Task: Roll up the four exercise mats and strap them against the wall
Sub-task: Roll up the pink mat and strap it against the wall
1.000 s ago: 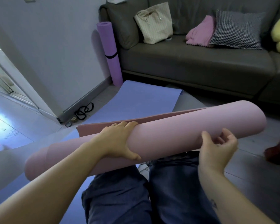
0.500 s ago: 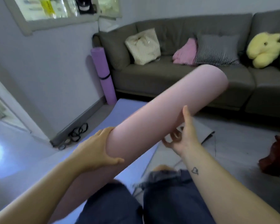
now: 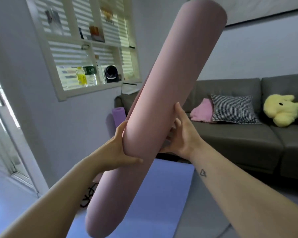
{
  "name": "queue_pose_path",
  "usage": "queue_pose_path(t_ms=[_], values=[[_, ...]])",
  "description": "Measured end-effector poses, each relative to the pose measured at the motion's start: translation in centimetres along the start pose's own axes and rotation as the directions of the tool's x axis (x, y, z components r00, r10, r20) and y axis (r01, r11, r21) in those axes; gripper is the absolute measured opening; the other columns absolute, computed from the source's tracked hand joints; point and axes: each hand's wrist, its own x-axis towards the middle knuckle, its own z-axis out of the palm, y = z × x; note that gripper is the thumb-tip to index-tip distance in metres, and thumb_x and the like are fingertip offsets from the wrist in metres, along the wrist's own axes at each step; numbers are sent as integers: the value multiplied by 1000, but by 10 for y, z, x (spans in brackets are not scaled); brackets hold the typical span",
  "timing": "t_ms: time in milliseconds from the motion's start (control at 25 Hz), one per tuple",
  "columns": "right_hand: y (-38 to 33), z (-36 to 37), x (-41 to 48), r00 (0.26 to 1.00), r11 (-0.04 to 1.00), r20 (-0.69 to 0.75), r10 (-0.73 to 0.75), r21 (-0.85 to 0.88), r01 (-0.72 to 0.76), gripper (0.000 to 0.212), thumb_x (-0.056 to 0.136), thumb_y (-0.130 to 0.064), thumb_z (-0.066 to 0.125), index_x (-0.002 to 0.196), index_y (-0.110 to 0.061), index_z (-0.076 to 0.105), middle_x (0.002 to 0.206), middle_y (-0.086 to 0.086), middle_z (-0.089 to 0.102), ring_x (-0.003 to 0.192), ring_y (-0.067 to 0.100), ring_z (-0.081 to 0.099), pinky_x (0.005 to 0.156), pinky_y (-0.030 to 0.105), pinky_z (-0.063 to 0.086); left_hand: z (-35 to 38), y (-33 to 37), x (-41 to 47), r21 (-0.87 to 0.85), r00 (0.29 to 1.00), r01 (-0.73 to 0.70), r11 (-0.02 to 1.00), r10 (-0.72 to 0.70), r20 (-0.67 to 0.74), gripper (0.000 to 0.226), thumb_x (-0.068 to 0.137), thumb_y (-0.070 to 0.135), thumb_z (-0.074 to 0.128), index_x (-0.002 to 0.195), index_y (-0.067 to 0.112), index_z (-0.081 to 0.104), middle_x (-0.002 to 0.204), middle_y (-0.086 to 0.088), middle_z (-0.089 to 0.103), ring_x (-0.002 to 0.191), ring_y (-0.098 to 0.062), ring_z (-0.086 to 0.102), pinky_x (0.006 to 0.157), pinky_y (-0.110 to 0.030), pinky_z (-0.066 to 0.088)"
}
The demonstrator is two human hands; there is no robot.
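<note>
A rolled pink mat (image 3: 162,93) stands steeply tilted in the air, its top end up at the right and its lower end near the bottom of the view. My left hand (image 3: 120,148) grips its left side near the middle, thumb across the front. My right hand (image 3: 181,136) holds the right side at about the same height, fingers behind the roll. A rolled purple mat (image 3: 118,115) stands upright against the wall beside the sofa. A blue mat (image 3: 169,189) lies flat on the floor beneath the roll.
A grey sofa (image 3: 234,140) runs along the back right with a checked cushion (image 3: 234,109), pink cloth and a yellow plush toy (image 3: 280,109). Black straps (image 3: 87,196) lie on the floor by the wall. A window shelf (image 3: 93,48) holds bottles.
The pink roll has swung from nearly level across my lap to steeply upright. Both hands moved up with it and closer together. My view has lifted toward the wall and window.
</note>
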Motion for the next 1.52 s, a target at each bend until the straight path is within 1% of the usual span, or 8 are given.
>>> queue_pose_path(t_ms=[200, 320, 480, 680, 840, 1160, 1320, 1520], values=[[-7, 10, -2, 997, 996, 68, -46, -77, 51, 52, 76, -69, 56, 110, -31, 65, 101, 3, 70, 103, 26, 64, 82, 65, 50, -23, 35, 13, 152, 977, 123, 981, -92, -192, 60, 81, 71, 46, 122, 28, 51, 131, -4, 36, 123, -23, 39, 96, -31, 36], [-5, 13, 2, 993, 992, 78, -84, -90, 91, 71, 70, -68, 67, 125, -26, 53, 92, -7, 64, 107, 27, 59, 76, 64, 52, -16, 46, 15, -92, 964, 43, 995, -66, -257, 57, 94, 45, 49, 145, 33, 27, 134, -8, 35, 125, -25, 40, 97, -34, 38], [-13, 15, -5, 987, 973, 87, -138, -175, 151, 38, 80, -63, 57, 114, -47, 61, 99, -11, 69, 101, 21, 61, 81, 65, 50, -2, 49, 15, -471, 945, -9, 882, -147, -293, 53, 95, 12, 44, 133, 43, 26, 114, -4, 49, 96, -24, 50, 83, -40, 49], [-30, 18, -7, 998, 958, -1, -67, -280, 64, 45, 86, -67, 43, 72, -34, 69, 105, -11, 66, 103, 18, 57, 80, 53, 47, -11, 52, 8, -656, 938, -4, 755, -224, -264, 23, 97, 30, 41, 111, 48, 48, 137, 5, 28, 124, -24, 38, 89, -59, 48], [-42, 22, 2, 997, 947, -62, -50, -320, 27, 53, 87, -68, 43, 65, -19, 48, 99, -1, 58, 97, 23, 53, 82, 59, 46, -14, 54, 4, -772, 941, -18, 635, -251, -228, 33, 96, 27, 38, 119, 51, 34, 133, 3, 42, 106, -18, 51, 75, -51, 53], [-49, 21, 12, 989, 894, -87, 123, -423, -148, 85, 77, -85, 27, 132, -24, 47, 117, 20, 61, 106, 42, 57, 94, 75, 25, -16, 44, 29, -780, 906, 72, 622, -368, -210, 36, 91, 43, 42, 126, 34, 42, 139, -1, 36, 127, -30, 35, 90, -75, 29], [-42, 7, 26, 985, 902, -120, 125, -399, -163, 81, 84, -80, 23, 126, -19, 55, 116, 16, 63, 110, 33, 57, 96, 69, 34, -8, 24, 39, -828, 927, 169, 535, -372, -51, 73, 83, 75, 37, 139, 29, 36, 140, 2, 38, 124, -24, 42, 84, -65, 38], [-6, -32, 50, 956, 865, -207, 208, -418, -279, 95, 76, -86, 32, 119, -7, 61, 109, 14, 65, 104, 34, 60, 86, 59, 51, 39, -17, 55, -884, 936, 216, 415, -347, 66, 48, 92, 47, 51, 137, 35, 40, 126, -3, 56, 118, -24, 51, 78, -67, 49]])
